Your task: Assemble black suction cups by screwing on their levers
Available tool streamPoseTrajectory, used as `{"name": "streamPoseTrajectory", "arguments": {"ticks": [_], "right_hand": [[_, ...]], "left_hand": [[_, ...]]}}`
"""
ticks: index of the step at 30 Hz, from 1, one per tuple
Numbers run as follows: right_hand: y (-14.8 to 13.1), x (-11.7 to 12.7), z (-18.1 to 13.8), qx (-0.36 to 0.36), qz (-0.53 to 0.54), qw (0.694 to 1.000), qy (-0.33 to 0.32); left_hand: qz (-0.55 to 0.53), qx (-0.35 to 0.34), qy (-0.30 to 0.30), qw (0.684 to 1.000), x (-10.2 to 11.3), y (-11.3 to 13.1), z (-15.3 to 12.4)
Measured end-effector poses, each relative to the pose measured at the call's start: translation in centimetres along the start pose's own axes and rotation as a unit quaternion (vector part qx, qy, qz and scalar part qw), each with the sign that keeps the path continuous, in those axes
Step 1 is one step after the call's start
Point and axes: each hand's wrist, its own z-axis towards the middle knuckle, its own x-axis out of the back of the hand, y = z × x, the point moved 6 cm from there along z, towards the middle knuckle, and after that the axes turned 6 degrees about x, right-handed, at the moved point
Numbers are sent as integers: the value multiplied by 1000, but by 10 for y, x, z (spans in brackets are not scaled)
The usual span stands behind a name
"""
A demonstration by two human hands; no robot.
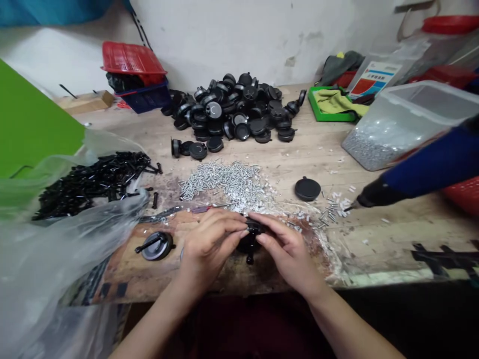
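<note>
Between my two hands, at the front of the bench, is a round black base (245,244), which looks like a suction-cup mount. A short black arm (251,247) lies across it, pointing toward me. My left hand (213,239) pinches thumb and forefinger together at the arm's far end, on something too small to make out. My right hand (286,247) grips the base's right side, thumb and fingers against the arm's joint. To the left lies a similar round base with an arm (155,246). Another disc is mostly hidden behind my left hand.
Loose screws (224,179) lie heaped beyond my hands, with a screwdriver (204,208) nearby. Black bases (239,107) are piled at the back; black arms (93,182) spill from a plastic bag at left. A blue power screwdriver (419,169) juts in from the right, near a clear tub (404,124).
</note>
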Motion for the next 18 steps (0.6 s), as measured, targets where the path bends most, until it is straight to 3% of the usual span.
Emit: {"name": "streamPoseTrajectory", "arguments": {"ticks": [7,18], "right_hand": [[-22,4,4,70,-85,992,-63],[-27,6,10,60,-94,985,-133]], "left_hand": [[-24,20,29,999,6,2,-12],[6,41,-3,999,1,2,-22]]}}
